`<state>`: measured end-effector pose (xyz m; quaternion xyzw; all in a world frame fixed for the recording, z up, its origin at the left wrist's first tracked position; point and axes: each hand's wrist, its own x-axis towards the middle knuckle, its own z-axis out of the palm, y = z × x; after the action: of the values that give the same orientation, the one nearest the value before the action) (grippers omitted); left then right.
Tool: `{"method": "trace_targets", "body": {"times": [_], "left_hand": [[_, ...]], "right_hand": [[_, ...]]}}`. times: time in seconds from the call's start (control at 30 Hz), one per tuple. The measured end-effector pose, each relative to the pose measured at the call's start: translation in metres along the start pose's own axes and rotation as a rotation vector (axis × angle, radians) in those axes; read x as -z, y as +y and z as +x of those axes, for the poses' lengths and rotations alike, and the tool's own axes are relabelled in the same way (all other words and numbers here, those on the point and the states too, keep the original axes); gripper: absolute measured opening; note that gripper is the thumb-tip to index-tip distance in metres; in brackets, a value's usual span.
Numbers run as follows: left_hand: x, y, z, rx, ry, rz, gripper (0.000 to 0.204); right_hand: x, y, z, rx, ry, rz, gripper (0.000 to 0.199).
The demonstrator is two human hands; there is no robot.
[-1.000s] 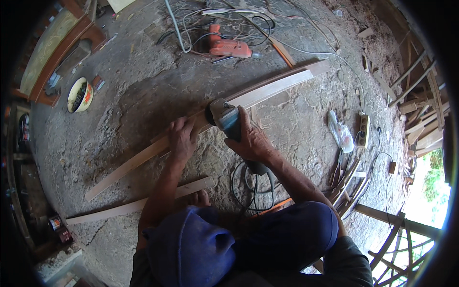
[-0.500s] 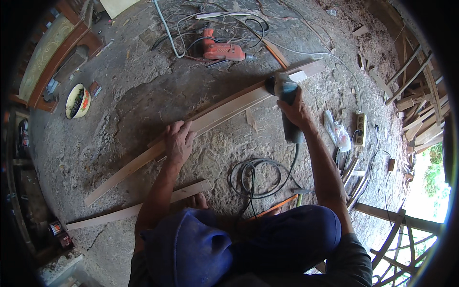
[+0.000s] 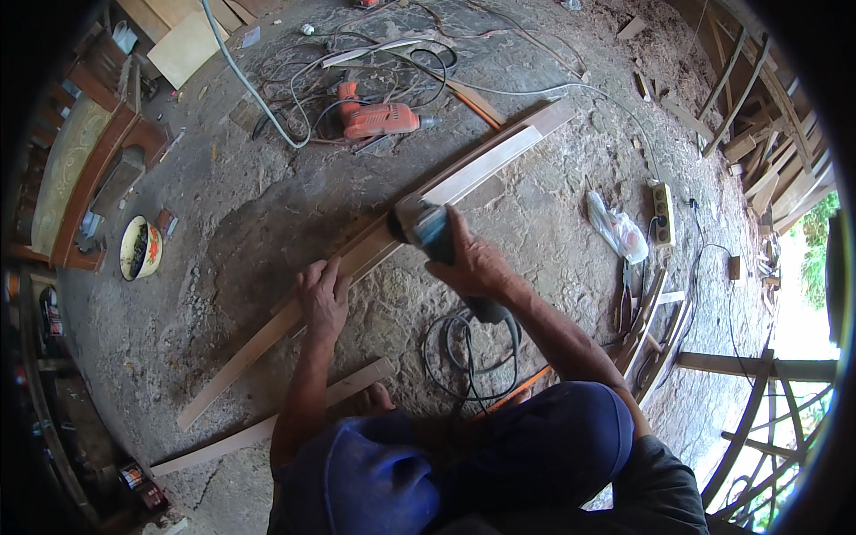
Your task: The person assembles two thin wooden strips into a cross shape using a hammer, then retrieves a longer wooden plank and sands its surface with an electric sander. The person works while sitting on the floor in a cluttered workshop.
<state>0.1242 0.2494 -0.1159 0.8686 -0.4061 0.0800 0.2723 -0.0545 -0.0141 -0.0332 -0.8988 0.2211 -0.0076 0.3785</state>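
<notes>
My right hand [image 3: 481,266] is wrapped around the body of a teal and dark angle grinder [image 3: 433,235]. Its round head rests against the upper face of a long wooden strip [image 3: 483,168], about midway along. The strip lies slantwise on the floor, on or against other lengths of wood; how they are stacked is hard to tell. My left hand [image 3: 323,299] grips the wood a short way left of the grinder, fingers bent over its far edge. Beyond the grinder head the strip's face looks paler. A power cord coil [image 3: 468,361] lies beneath my right arm.
A red power drill [image 3: 383,119] lies among tangled cables beyond the wood. Nearer me is another wooden strip [image 3: 267,428]. On the right are a plastic bag [image 3: 617,230], pliers [image 3: 626,299] and a power strip [image 3: 662,214]. A floral bowl [image 3: 141,248] stands at left.
The grinder in my right hand has travelled left and nearer along the strip, from close to its far end to about midway. My left hand stays on the wood; the view has shifted somewhat.
</notes>
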Motion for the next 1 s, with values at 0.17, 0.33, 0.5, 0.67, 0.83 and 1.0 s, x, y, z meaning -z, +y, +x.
{"method": "trace_targets", "body": {"times": [0.17, 0.33, 0.5, 0.67, 0.83, 1.0], "left_hand": [[-0.012, 0.020, 0.013, -0.014, 0.014, -0.040, 0.039], [-0.054, 0.061, 0.061, 0.000, -0.050, -0.095, 0.046], [-0.020, 0.033, 0.018, 0.049, 0.068, -0.011, 0.054], [0.049, -0.044, -0.041, 0.232, -0.002, 0.094, 0.044], [0.019, -0.029, -0.031, 0.078, 0.089, 0.009, 0.036], [0.006, -0.014, -0.023, 0.080, 0.079, -0.054, 0.038]], "right_hand": [[0.040, 0.038, 0.006, -0.133, 0.183, 0.074, 0.106], [0.070, 0.058, -0.005, -0.218, 0.260, 0.031, 0.105], [0.073, 0.061, -0.002, -0.075, 0.301, 0.055, 0.106], [0.059, 0.059, 0.005, -0.172, 0.215, 0.064, 0.107], [0.047, 0.060, 0.015, -0.075, 0.229, 0.043, 0.107], [0.055, 0.063, 0.018, -0.193, 0.197, -0.034, 0.107]]}}
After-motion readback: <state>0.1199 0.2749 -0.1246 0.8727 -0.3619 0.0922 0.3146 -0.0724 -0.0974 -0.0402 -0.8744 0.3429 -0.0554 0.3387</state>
